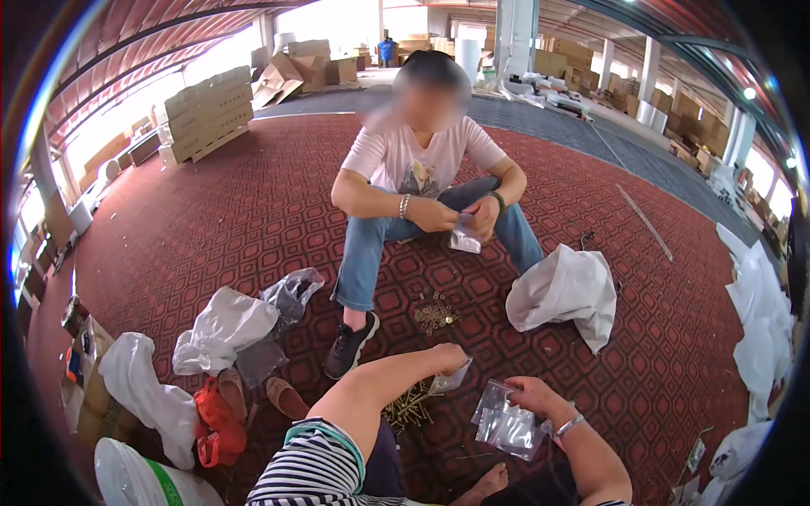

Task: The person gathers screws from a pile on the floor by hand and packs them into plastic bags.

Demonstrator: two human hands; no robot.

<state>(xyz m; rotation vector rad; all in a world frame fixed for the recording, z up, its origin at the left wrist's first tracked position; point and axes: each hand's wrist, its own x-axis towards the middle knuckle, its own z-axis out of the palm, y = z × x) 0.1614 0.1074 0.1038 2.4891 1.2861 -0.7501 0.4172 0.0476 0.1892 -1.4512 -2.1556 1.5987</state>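
My left hand (450,359) is closed on a small clear plastic bag (454,379), just above a pile of long brass-coloured screws (408,408) on the carpet. My forearm covers part of that pile. To its right, my right hand (533,395), with a bracelet at the wrist, pinches the top edge of several flat clear zip bags (511,432). Farther forward lies a scatter of small metal rings or nuts (435,314). Opposite me, a seated person (422,169) holds another small clear bag (466,234) in both hands.
A white sack (567,295) stands at the right of the seated person. On my left are white plastic bags (224,327), a red bag (221,422), a pair of shoes (287,396) and a white bucket (148,476). Stacked cardboard (207,114) stands far left on the patterned carpet.
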